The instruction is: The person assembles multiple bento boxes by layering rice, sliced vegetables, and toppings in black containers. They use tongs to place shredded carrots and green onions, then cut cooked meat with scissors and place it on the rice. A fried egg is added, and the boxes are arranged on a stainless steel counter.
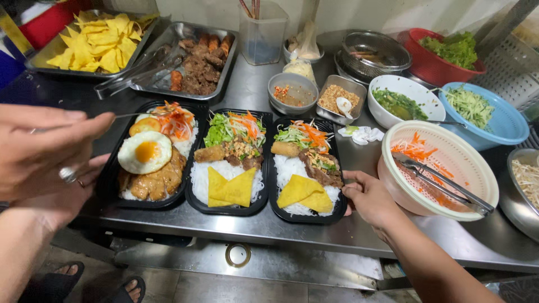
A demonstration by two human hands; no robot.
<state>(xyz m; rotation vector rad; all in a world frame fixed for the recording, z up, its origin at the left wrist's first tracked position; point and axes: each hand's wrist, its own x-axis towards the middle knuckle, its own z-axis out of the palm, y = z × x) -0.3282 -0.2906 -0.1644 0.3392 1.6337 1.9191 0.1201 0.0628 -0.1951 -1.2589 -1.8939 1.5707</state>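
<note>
Three black meal trays stand side by side on a steel counter (pixel 314 235). The left tray (pixel 112 182) holds rice, grilled meat, a fried egg (pixel 145 151) and pickled carrot. The middle tray (pixel 191 196) and the right tray (pixel 272 185) hold white noodles, meat, greens and yellow crackers. My left hand (pixel 45 151) is raised close to the camera at the left, fingers pinched on a thin metal utensil (pixel 132 115) that reaches over the left tray. My right hand (pixel 370 199) grips the near right corner of the right tray.
Behind the trays are a pan of yellow crackers (pixel 95 42), a pan of grilled meat (pixel 196 56) with tongs (pixel 135 70), and small bowls of chilli sauce (pixel 292 92) and peanuts (pixel 339 98). A cream colander (pixel 438 134) with carrot shreds and tongs sits right of my hand.
</note>
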